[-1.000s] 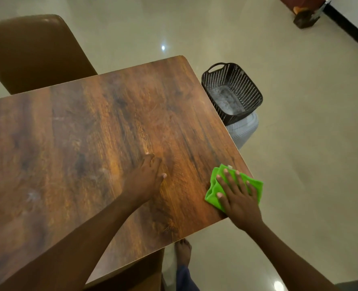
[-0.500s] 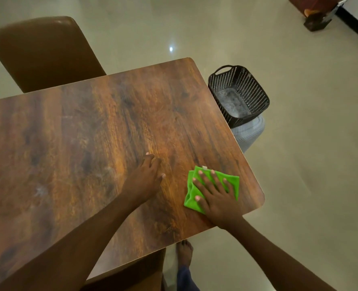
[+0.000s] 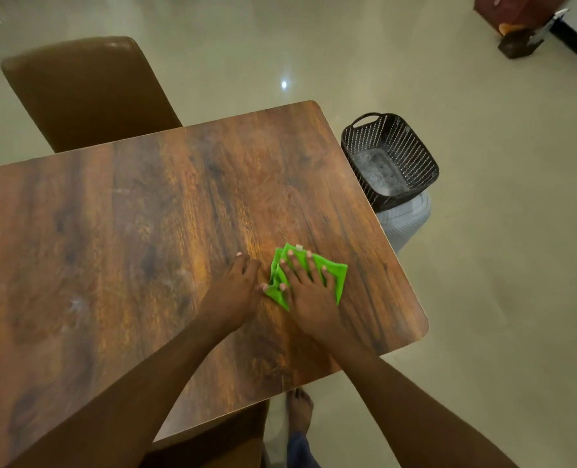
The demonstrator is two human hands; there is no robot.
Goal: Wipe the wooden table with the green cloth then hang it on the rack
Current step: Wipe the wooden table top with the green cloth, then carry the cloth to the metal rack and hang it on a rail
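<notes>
A bright green cloth [image 3: 335, 273] lies folded on the wooden table [image 3: 145, 231], toward its right end. My right hand [image 3: 309, 292] presses flat on the cloth with fingers spread, covering most of it. My left hand [image 3: 234, 292] rests on the bare wood just left of the cloth, fingers loosely curled, its thumb close to the cloth's edge. No rack is in view.
A black perforated basket [image 3: 392, 160] sits on a pale round stool [image 3: 405, 221] just past the table's right edge. A brown chair [image 3: 87, 92] stands at the far side, another below the near edge. My bare foot [image 3: 299, 410] is on the tiled floor.
My right hand has slid the cloth leftward from the table's right corner to beside my left hand. The left hand has stayed in place.
</notes>
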